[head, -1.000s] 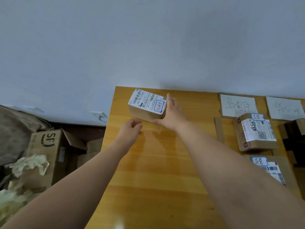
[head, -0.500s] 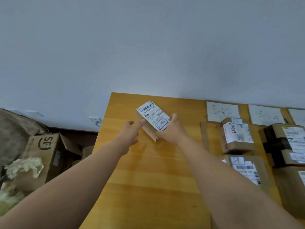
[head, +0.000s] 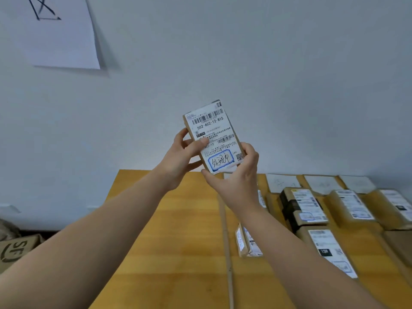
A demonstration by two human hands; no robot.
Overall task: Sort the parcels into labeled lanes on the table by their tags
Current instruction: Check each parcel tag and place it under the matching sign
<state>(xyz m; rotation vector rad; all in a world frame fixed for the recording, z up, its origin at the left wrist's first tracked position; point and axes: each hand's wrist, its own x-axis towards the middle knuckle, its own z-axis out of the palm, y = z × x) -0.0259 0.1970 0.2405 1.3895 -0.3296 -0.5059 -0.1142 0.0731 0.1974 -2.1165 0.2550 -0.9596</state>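
Observation:
I hold a small brown parcel [head: 213, 132] up in front of the wall, its white shipping label facing me, with a blue-framed handwritten tag at the bottom. My left hand [head: 180, 159] grips its left edge, thumb across the label. My right hand [head: 238, 175] holds its lower right corner from below. On the wooden table [head: 174, 241], white paper lane labels [head: 283, 182] lie along the back edge at the right. Sorted parcels lie in rows below them, among them a dark-taped one [head: 301, 208] and a brown one [head: 350, 207].
A thin strip [head: 227, 253] runs front to back on the table, left of a small parcel [head: 247, 241]. An SF-marked carton [head: 15, 253] stands on the floor at the left. A paper sheet [head: 55, 30] hangs on the wall, upper left.
Both hands lifted the parcel off the table's back left area and raised it upright to face me. The view tilted upward and shifted, showing more lanes at the right.

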